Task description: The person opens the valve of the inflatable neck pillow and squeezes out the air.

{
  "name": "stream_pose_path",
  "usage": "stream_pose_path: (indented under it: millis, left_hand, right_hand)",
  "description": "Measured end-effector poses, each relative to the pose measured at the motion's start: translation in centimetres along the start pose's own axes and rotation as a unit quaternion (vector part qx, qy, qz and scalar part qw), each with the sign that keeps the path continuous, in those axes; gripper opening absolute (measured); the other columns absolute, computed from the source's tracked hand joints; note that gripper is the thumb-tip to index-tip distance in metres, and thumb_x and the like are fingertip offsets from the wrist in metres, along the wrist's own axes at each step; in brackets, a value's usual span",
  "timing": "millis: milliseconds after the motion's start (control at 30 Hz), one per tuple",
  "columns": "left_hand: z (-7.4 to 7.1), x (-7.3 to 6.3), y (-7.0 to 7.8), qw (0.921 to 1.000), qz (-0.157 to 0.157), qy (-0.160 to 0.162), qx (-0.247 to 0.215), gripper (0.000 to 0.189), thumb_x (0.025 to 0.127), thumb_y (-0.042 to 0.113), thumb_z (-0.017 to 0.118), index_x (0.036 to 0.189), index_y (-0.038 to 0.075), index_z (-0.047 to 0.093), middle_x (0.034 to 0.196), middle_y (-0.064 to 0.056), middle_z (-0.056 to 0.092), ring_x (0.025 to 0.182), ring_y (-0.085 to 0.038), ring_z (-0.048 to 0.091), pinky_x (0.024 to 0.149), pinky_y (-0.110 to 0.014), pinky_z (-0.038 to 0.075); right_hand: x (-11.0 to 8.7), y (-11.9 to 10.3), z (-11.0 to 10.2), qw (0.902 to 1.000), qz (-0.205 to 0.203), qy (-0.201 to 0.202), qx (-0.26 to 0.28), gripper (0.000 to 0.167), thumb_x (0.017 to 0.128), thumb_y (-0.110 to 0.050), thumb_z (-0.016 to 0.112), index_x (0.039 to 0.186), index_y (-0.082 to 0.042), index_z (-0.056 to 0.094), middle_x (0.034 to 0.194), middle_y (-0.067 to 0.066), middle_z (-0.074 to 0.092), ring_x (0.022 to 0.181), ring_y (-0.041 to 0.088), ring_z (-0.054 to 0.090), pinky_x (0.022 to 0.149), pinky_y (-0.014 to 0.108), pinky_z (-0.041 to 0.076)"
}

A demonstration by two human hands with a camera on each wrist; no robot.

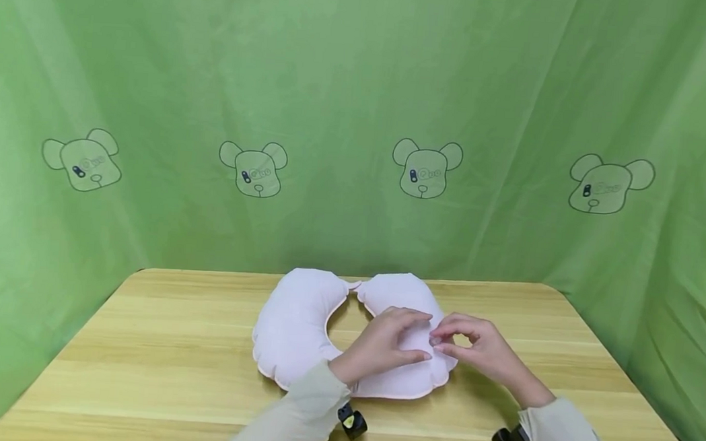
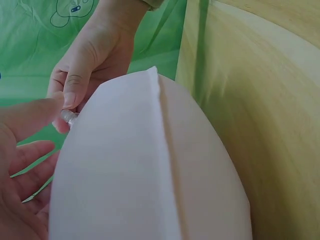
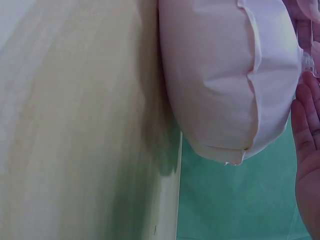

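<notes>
Pale pink, the pillow (image 1: 298, 322) lies puffed. My right hand (image 1: 480, 348) pinches its clear valve (image 2: 69, 116); my left hand (image 1: 382, 344), fingers parted, hovers beside.

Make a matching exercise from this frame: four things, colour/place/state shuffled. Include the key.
1. neck pillow
2. valve
3. right hand
4. curtain

A. green, hanging in the background
B. pinching the valve
C. pale pink, U-shaped
D. clear, sticking out from the neck pillow

Pairs: 1-C, 2-D, 3-B, 4-A
</notes>
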State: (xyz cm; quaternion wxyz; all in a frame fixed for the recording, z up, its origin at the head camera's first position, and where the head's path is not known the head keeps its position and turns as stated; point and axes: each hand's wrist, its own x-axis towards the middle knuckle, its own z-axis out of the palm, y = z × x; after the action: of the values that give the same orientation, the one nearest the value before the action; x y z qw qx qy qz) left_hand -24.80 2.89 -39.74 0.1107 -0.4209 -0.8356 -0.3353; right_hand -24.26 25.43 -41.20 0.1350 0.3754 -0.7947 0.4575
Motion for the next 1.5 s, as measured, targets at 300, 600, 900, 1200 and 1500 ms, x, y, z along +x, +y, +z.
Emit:
stream_pose_path:
  millis: [300,600,900,1200,1500]
  left_hand:
    - [1.2,0.1,-0.1,0.9994,0.000,0.035,-0.009,0.039,0.079,0.022,0.076,0.115,0.012,0.066,0.114,0.002,0.067,0.106,-0.008,0.055,0.094,-0.016,0.039]
    - [1.8,0.0,-0.1,0.9987,-0.005,0.049,0.010,0.040,0.077,0.027,0.078,0.112,0.010,0.068,0.113,0.003,0.067,0.106,-0.009,0.055,0.097,-0.019,0.038]
    - [1.9,-0.2,-0.3,0.9991,-0.032,0.027,-0.003,0.047,0.077,0.030,0.077,0.117,0.009,0.066,0.118,0.002,0.065,0.110,-0.009,0.054,0.100,-0.022,0.038]
    - [2.3,0.1,-0.9,0.9980,-0.049,0.039,-0.007,0.038,0.075,0.031,0.078,0.108,0.013,0.071,0.101,0.005,0.071,0.093,-0.004,0.058,0.086,-0.015,0.041]
    - [2.6,0.2,-0.8,0.9962,-0.063,0.059,-0.013,0.030,0.072,0.027,0.080,0.098,0.013,0.075,0.087,0.005,0.071,0.078,0.000,0.055,0.074,-0.011,0.039]
  right_hand:
    - [-0.4,0.2,0.3,0.9997,-0.015,0.007,0.017,0.025,0.077,0.011,0.068,0.096,-0.004,0.071,0.092,0.007,0.068,0.087,0.010,0.061,0.078,0.018,0.049]
    - [-0.1,0.1,0.7,0.9996,-0.013,0.017,0.017,0.023,0.078,0.010,0.067,0.094,-0.007,0.070,0.091,0.007,0.068,0.090,0.010,0.062,0.081,0.017,0.049]
    - [-0.3,0.4,0.9,0.9995,-0.017,0.027,0.004,0.025,0.078,0.011,0.067,0.093,-0.009,0.070,0.089,0.005,0.067,0.083,0.010,0.061,0.074,0.019,0.050]
    - [-0.4,0.6,1.1,0.9996,-0.005,0.025,0.014,0.023,0.080,0.011,0.065,0.094,-0.007,0.070,0.089,0.007,0.067,0.081,0.010,0.060,0.068,0.021,0.050]
    - [-0.3,0.6,1.3,0.9995,-0.002,0.028,0.011,0.023,0.079,0.011,0.065,0.094,-0.006,0.070,0.088,0.006,0.067,0.079,0.011,0.060,0.065,0.022,0.050]
